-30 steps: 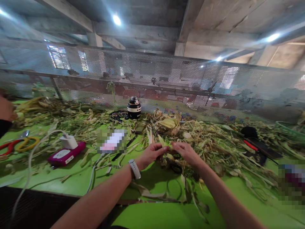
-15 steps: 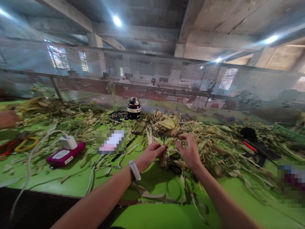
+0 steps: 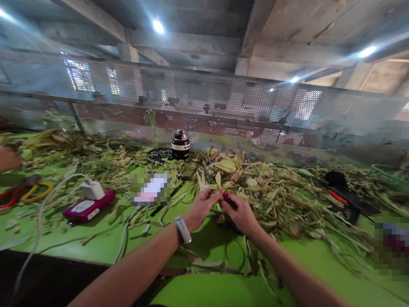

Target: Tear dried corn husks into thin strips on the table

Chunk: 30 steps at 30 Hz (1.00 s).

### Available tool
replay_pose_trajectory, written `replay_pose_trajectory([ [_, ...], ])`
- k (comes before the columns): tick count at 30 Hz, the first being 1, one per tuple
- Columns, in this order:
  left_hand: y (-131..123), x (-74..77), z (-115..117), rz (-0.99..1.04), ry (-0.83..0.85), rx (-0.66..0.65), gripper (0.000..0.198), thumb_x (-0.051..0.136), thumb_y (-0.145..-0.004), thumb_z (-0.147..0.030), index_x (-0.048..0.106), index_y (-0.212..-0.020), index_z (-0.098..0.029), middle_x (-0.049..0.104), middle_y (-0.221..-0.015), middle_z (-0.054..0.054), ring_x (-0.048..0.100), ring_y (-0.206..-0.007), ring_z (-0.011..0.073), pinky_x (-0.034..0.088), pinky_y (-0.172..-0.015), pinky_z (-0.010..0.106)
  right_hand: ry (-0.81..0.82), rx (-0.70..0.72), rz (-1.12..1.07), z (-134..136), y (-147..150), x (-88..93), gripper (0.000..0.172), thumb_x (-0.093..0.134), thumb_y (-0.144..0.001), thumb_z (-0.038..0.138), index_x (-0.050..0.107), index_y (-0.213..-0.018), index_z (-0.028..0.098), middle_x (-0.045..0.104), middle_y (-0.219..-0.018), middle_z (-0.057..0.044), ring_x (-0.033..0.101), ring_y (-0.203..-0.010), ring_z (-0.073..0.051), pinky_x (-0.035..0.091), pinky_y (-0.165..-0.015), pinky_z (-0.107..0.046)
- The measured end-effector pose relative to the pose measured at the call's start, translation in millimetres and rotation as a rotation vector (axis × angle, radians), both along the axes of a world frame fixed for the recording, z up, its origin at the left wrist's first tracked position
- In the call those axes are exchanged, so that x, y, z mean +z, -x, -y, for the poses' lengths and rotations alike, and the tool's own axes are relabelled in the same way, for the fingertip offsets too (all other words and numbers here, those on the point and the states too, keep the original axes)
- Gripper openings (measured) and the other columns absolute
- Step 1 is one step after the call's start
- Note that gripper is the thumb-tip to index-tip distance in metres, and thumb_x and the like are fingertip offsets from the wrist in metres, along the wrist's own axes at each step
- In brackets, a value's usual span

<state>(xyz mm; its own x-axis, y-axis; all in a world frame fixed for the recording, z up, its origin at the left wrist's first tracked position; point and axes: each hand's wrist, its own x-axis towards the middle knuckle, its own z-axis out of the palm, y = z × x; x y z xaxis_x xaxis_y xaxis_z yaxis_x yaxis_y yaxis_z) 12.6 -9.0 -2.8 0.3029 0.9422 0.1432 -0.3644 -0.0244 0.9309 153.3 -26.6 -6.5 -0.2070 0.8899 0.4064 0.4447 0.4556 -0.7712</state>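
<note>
Between my two hands is a small flower shape of pale green husk strips (image 3: pixel 218 181), its petals spread outward. My left hand (image 3: pixel 202 207), with a white band on the wrist, pinches it at the base from the left. From the right, my right hand (image 3: pixel 239 211) has its thumb and fingers closed at the same base, touching the left fingertips. Just behind lies a larger yellowish husk bundle (image 3: pixel 227 165) on the heap of dried husk strips (image 3: pixel 271 187). Dark loops, partly hidden, lie beneath my right hand.
A green table (image 3: pixel 204 288) carries the scraps. To the left are a magenta box (image 3: pixel 89 209) with a white charger (image 3: pixel 92 189), a blurred-out phone (image 3: pixel 151 189) on a cable, and yellow-handled scissors (image 3: pixel 38 194). A black jar (image 3: pixel 180 146) stands before a perforated metal screen (image 3: pixel 204 102). Another person's hand (image 3: pixel 9 160) shows far left.
My right hand has moved left and down to meet my left hand, closing on the husk flower's base. The flower's petals now stand upright and spread. The other person's hand has shifted slightly left.
</note>
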Motion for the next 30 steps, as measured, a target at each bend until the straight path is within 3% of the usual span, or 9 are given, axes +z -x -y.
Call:
replay_pose_trajectory([
  [3,0.1,0.8,-0.2,-0.021,0.001,0.017,0.025,0.069,-0.066,-0.037,0.068,-0.076,-0.014,0.067,-0.078,0.006,0.058,-0.077,0.0157,0.043,-0.076,0.028,0.013,0.029,-0.011,0.5,-0.7,0.3,0.022,0.049,-0.083,0.035,0.055,-0.071,0.018,0.057,-0.074,-0.002,0.051,-0.071,-0.015,0.04,-0.067,-0.026],
  [9,3.8,2.9,-4.0,-0.03,0.087,0.067,0.03,0.07,-0.064,-0.041,0.067,-0.076,-0.014,0.069,-0.08,0.008,0.059,-0.079,0.0171,0.041,-0.077,0.028,0.108,0.072,-0.003,6.4,2.8,-2.2,0.026,0.049,-0.082,0.039,0.051,-0.068,0.017,0.045,-0.061,0.003,0.039,-0.057,-0.011,0.033,-0.053,-0.023],
  [16,5.8,7.9,-3.1,-0.046,0.103,0.095,0.03,0.07,-0.066,-0.039,0.067,-0.079,-0.012,0.07,-0.081,0.008,0.058,-0.076,0.0158,0.041,-0.072,0.026,0.167,0.123,-0.006,9.5,1.3,0.4,0.027,0.05,-0.082,0.04,0.05,-0.066,0.017,0.043,-0.058,0.003,0.037,-0.054,-0.01,0.03,-0.05,-0.022],
  [22,5.6,3.7,-3.9,0.064,0.131,0.049,0.027,0.069,-0.066,-0.036,0.064,-0.079,-0.014,0.066,-0.074,0.004,0.058,-0.074,0.0144,0.042,-0.07,0.025,0.207,0.189,0.048,9.8,-1.0,2.5,0.026,0.052,-0.08,0.038,0.052,-0.064,0.017,0.045,-0.058,0.004,0.039,-0.053,-0.009,0.031,-0.05,-0.021],
  [25,6.4,4.8,-3.1,0.108,0.181,0.056,0.022,0.068,-0.066,-0.035,0.06,-0.076,-0.016,0.061,-0.069,-0.001,0.056,-0.067,0.011,0.042,-0.062,0.022,0.223,0.09,0.016,9.1,-4.2,4.4,0.028,0.052,-0.079,0.042,0.052,-0.065,0.018,0.047,-0.057,0.004,0.044,-0.053,-0.011,0.034,-0.05,-0.022],
  [28,6.8,5.9,-2.1,0.018,0.226,0.049,0.021,0.064,-0.067,-0.035,0.054,-0.068,-0.016,0.054,-0.06,-0.004,0.047,-0.053,0.0073,0.033,-0.049,0.019,0.224,-0.124,-0.128,5.2,-9.7,7.3,0.034,0.044,-0.082,0.05,0.046,-0.066,0.02,0.044,-0.055,0.005,0.044,-0.048,-0.011,0.036,-0.047,-0.023],
  [30,6.7,4.9,-1.7,-0.014,0.243,0.036,0.023,0.064,-0.066,-0.036,0.051,-0.065,-0.016,0.05,-0.056,-0.005,0.041,-0.049,0.0065,0.027,-0.046,0.019,0.224,-0.165,-0.169,1.6,-12.6,8.2,0.037,0.04,-0.083,0.054,0.043,-0.067,0.021,0.043,-0.057,0.005,0.043,-0.046,-0.01,0.036,-0.046,-0.023],
])
